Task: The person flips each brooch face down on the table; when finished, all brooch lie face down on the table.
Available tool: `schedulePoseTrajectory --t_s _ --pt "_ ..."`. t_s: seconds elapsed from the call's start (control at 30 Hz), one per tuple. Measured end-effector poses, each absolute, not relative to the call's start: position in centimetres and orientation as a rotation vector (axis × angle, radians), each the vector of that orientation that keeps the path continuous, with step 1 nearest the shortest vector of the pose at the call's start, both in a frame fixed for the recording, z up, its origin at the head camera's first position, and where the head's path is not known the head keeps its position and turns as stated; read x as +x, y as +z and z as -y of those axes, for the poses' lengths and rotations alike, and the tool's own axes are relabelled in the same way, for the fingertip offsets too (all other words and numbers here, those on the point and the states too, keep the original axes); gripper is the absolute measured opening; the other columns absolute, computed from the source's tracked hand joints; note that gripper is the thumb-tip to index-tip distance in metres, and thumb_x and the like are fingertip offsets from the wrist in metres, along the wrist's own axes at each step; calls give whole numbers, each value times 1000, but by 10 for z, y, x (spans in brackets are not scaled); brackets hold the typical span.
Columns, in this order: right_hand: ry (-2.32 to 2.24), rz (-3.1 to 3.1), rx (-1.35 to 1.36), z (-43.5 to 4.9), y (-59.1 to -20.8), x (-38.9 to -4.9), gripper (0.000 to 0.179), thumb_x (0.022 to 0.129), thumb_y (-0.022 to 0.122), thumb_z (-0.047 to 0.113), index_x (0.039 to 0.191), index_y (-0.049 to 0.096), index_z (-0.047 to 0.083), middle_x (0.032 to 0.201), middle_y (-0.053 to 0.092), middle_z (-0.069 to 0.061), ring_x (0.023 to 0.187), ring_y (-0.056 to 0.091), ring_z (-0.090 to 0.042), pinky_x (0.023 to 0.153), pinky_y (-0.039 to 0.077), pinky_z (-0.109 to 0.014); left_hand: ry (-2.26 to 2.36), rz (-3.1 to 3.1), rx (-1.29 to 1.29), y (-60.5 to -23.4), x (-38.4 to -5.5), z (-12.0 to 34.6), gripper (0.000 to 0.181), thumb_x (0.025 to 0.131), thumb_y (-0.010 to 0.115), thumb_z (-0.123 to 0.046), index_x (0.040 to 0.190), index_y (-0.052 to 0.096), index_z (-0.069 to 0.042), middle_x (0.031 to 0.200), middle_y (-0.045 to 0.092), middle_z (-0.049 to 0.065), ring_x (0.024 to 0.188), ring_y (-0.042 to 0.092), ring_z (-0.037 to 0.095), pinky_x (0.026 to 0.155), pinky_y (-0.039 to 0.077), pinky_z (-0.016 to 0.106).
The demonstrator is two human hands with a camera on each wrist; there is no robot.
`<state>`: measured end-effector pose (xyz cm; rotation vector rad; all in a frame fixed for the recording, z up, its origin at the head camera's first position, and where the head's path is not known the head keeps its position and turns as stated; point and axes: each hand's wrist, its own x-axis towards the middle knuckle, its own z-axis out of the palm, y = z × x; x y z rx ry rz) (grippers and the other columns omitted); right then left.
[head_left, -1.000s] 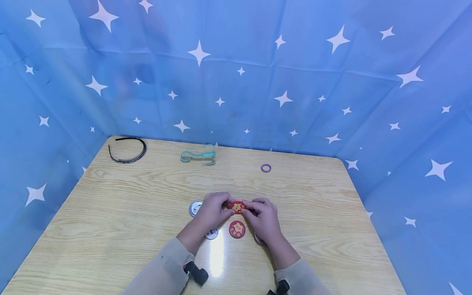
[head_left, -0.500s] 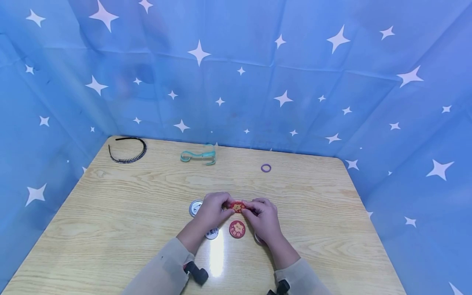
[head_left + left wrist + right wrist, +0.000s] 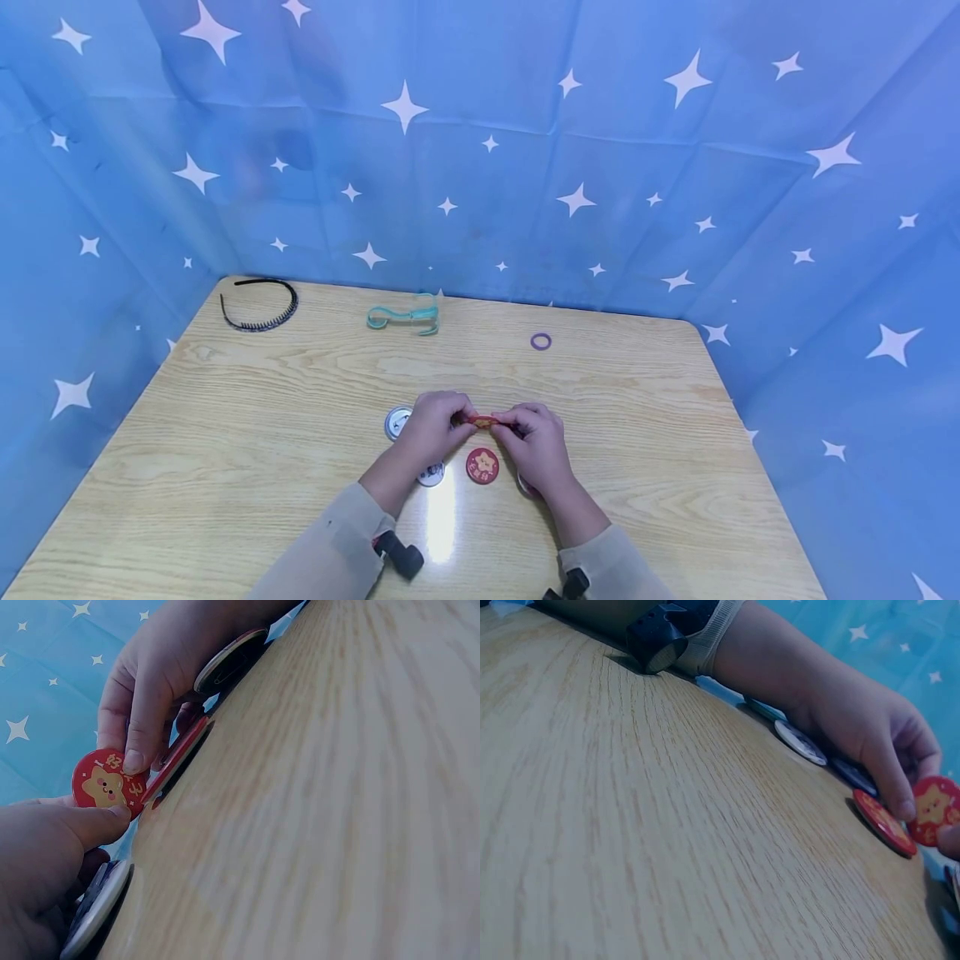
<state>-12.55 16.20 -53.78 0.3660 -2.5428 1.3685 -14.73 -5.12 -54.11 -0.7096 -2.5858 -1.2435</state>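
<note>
1. The left hand [image 3: 433,425] has its thumb and fingers clamped on the left edge of a round red badge with a smiling yellow star and yellow lettering [image 3: 103,780].
2. The right hand [image 3: 538,442] pinches the opposite edge of that badge between thumb and fingers, so it sits between the two sets of fingertips.
3. The held badge is tipped up, its printed face turned toward the person and seen almost edge-on from the head; whether it touches the pale wood-grain tabletop [image 3: 645,417] cannot be told.
4. Just below the fingers, on the person's side, a second round red star badge [image 3: 482,466] lies face up.
5. Left of the left fingers, partly behind the hand, is a round silver badge back with a pin [image 3: 397,422].
6. Beneath the left wrist, nearer the person than the fingers, a round white badge with dark markings [image 3: 431,475] shows in part.
7. By the right wrist, a pale-rimmed round badge [image 3: 526,486] is mostly covered.
8. Well beyond the fingers lie a purple ring [image 3: 541,342], a teal strap-like item [image 3: 405,316] and, far left, a black toothed headband [image 3: 262,327].
</note>
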Motion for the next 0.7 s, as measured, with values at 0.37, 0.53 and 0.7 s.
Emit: schedulePoseTrajectory --t_s 0.37,0.53,0.7 --pt "1344 2529 402 -162 -536 -125 17 82 92 6 93 85 17 93 74 6 103 64 -23 98 39 -49 -1237 2574 -716 -539 -147 51 22 83 91 -6 83 73 -20 79 68 -11 72 60 5 68 54 24" --pt "1342 2529 414 -162 -535 -125 18 83 92 5 94 85 18 93 75 7 104 64 -25 103 33 -53 -1243 2571 -719 -540 -147 51 23 84 90 -4 82 73 -20 78 67 -11 71 60 6 67 53 24" --pt "1324 2539 419 -161 -535 -125 20 80 93 4 90 84 19 90 75 11 103 64 -24 104 31 -55 -1268 2563 -715 -540 -147 51 22 84 88 0 82 76 -19 83 71 -9 75 63 6 70 54 24"
